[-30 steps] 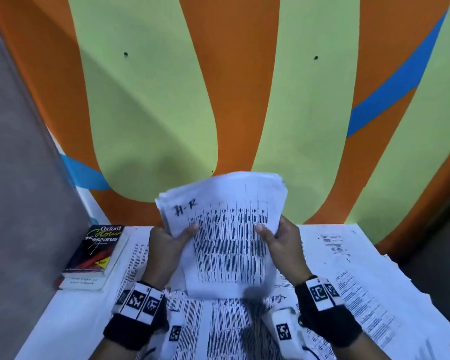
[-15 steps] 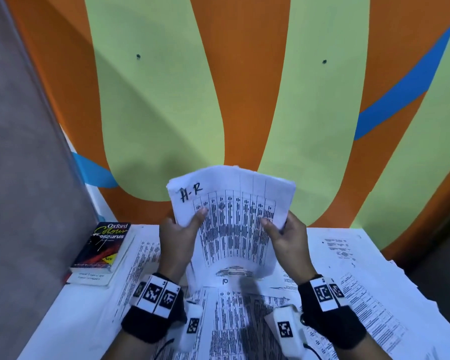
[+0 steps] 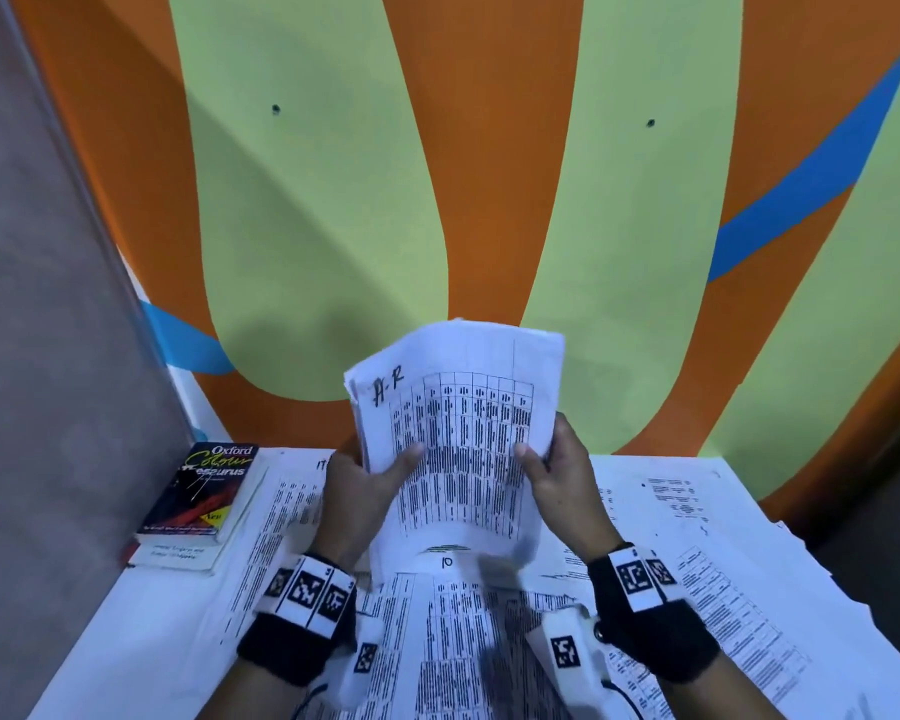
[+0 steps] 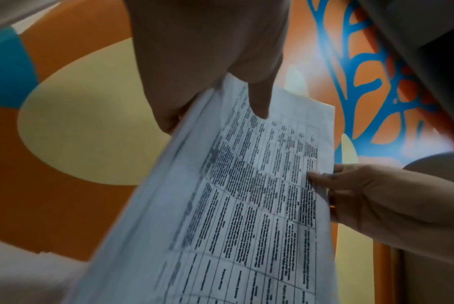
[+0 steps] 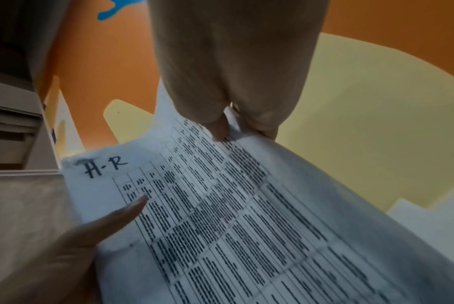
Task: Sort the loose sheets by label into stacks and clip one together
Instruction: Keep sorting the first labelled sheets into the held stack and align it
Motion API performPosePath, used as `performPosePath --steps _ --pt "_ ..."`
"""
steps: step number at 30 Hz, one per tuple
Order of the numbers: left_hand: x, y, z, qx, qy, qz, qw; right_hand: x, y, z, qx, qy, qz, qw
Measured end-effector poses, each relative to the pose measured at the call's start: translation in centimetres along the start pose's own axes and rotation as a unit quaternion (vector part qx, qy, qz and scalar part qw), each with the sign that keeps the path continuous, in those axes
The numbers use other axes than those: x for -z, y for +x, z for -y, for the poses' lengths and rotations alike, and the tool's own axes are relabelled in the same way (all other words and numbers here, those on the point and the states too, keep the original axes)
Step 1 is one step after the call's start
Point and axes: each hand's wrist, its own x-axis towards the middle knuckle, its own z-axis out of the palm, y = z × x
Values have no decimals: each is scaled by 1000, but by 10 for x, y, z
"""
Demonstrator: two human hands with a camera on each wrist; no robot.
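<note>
Both hands are holding a stack of printed sheets (image 3: 458,439) upright above the desk (image 3: 141,631), in front of the orange and green wall (image 3: 489,174). The left hand (image 3: 357,498) is gripping the stack's left edge, its thumb lying across the front page while its fingers (image 4: 168,115) are curling behind the paper. The right hand (image 3: 562,485) is pinching the right edge in the same way, thumb pressing on the printed table and fingers wrapping round the back. The top page is carrying a handwritten label (image 5: 104,167) reading "H-R" in its upper left corner, above a grid of dense small print. The stack's lower edge is hanging just over the loose sheets (image 3: 448,641) that are lying spread across the desk, and it seems to be close to touching them, though blur there is making that hard to judge. More loose pages (image 3: 707,563) are covering the right part of the desk, overlapping one another and reaching its near edge. At the desk's far left corner a dark thesaurus (image 3: 204,491) is lying on top of a pale book (image 3: 178,556), well apart from the held stack. Each wrist is wearing a black band (image 3: 650,631) with square printed markers.
</note>
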Motion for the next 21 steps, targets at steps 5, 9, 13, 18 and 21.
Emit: performPosePath --steps 5,9,13,18,21 --pt "19 7 6 -8 88 -128 988 -9 -13 -44 -129 -279 230 924" --pt "58 25 2 -88 99 -244 961 -25 -28 -69 -56 -405 329 851" --pt "84 28 -7 -106 146 -291 940 -62 -38 -81 46 -466 378 798" --pt "98 19 -5 -85 134 -303 940 -88 -31 -82 82 -471 409 777" --pt "100 16 -3 -76 125 -303 942 -98 -27 -82 109 -509 411 748"
